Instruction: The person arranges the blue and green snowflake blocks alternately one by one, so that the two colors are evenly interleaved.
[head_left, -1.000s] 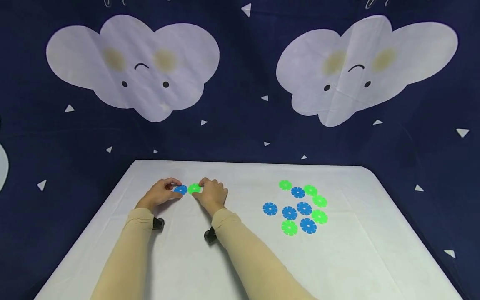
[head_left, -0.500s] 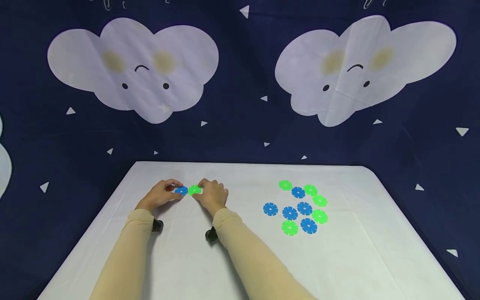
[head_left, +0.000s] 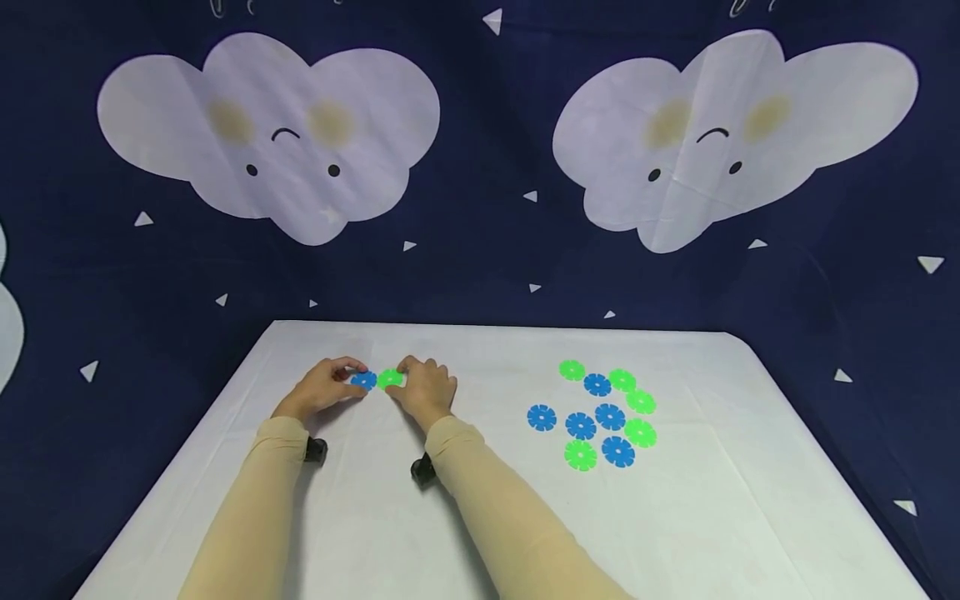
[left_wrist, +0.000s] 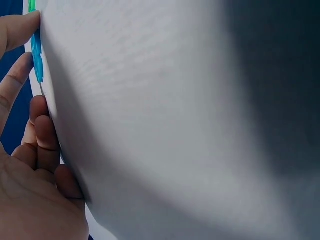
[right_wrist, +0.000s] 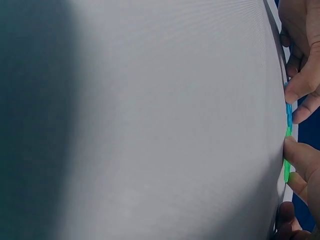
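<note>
A white table (head_left: 690, 517) carries blue and green discs (head_left: 575, 428).

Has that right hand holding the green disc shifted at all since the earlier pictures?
No, not visibly: measured against the far edge of the white table, the right hand stays put, pinching the green disc.

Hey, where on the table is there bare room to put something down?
The table is bare between the right hand and the disc cluster, between the cluster and the table's right edge, and between the sleeves. It's crowded within the cluster and where the left hand holds a blue disc beside the right hand's green disc.
</note>
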